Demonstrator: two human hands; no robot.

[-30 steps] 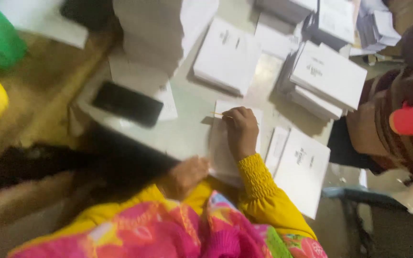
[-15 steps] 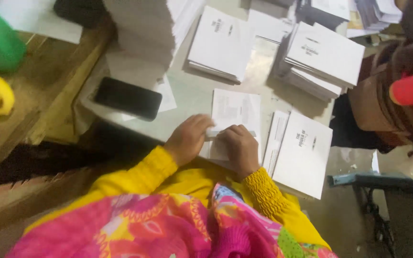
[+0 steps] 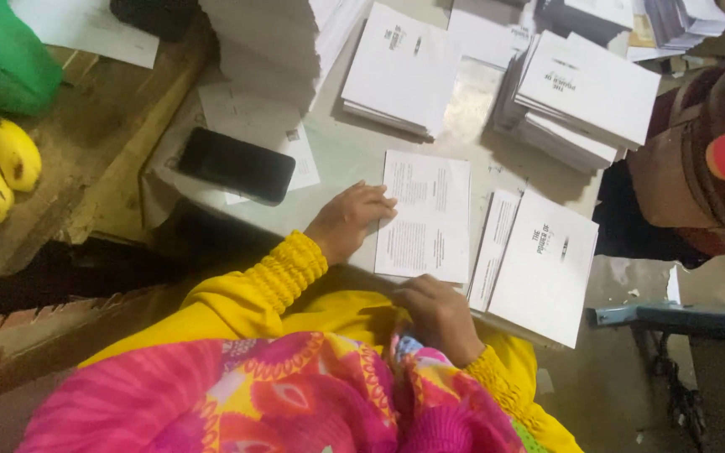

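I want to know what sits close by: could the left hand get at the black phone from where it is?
Probably yes. The left hand rests on the printed sheet, and only bare table lies between it and the black phone.

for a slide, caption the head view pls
Left hand flattens a printed sheet; right hand at its near edge, beside stacked booklets.

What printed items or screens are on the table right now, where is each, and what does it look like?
Printed sheet: under the left hand, white, dark text.
Folded booklet: right of that sheet, beyond the right hand, white cover.
Booklet stack: top centre, white.
Second booklet stack: top right, white.
Phone: left of the sheet, black, screen dark.
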